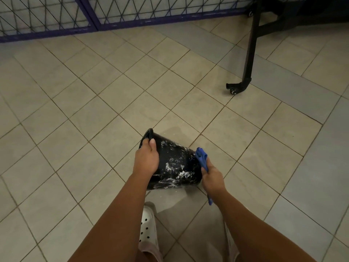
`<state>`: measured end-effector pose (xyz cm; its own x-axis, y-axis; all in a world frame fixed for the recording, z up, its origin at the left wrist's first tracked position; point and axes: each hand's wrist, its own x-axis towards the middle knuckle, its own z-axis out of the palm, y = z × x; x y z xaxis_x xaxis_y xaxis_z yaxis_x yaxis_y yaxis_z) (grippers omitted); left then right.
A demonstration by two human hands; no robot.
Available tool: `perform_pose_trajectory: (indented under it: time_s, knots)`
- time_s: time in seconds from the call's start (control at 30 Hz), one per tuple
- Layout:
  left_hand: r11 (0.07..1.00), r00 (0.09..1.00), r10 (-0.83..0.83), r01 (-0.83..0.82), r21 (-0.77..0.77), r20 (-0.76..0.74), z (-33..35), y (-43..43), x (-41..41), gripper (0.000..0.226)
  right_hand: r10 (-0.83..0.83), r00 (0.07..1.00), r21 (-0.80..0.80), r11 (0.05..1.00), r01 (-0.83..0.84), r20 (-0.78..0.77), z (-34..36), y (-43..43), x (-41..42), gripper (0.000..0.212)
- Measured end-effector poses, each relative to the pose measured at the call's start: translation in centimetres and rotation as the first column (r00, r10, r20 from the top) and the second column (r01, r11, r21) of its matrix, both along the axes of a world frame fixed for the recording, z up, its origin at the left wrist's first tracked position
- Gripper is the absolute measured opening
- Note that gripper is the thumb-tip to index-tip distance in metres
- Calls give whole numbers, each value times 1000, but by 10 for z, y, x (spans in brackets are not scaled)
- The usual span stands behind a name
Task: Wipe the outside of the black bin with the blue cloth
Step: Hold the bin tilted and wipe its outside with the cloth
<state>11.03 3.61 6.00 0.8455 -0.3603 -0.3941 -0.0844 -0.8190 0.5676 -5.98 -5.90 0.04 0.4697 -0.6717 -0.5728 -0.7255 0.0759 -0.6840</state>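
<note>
The black bin is held tilted above the tiled floor, its rim up and to the left, its base down and to the right. White smears cover its side. My left hand grips the rim, thumb on the outer wall and fingers curled over the edge. My right hand holds the blue cloth and presses it against the bin's base end; a strip of cloth hangs below my wrist.
Beige and grey floor tiles spread all around. A black wheeled frame leg stands at the upper right. A purple wire-mesh fence runs along the far edge. My white perforated shoe is just below the bin.
</note>
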Motion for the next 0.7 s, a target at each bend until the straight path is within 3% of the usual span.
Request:
perform_pose_trajectory:
  time_s: [0.23, 0.37, 0.5, 0.7]
  knots:
    - [999, 999, -15, 14, 33, 38, -7, 2, 10, 43, 90, 996, -55, 995, -88, 28, -9, 18, -8, 54]
    - [998, 997, -51, 48, 43, 55, -6, -1, 13, 42, 153, 971, -106, 985, -135, 184, -13, 24, -11, 57]
    - [998, 996, -53, 50, 47, 67, -5, -2, 15, 41, 148, 983, -161, 978, -130, 109, -19, 20, -10, 55]
    - [999, 999, -10, 8, 50, 36, -7, 2, 19, 42, 70, 980, -17, 998, -68, 185, -30, 13, -10, 50]
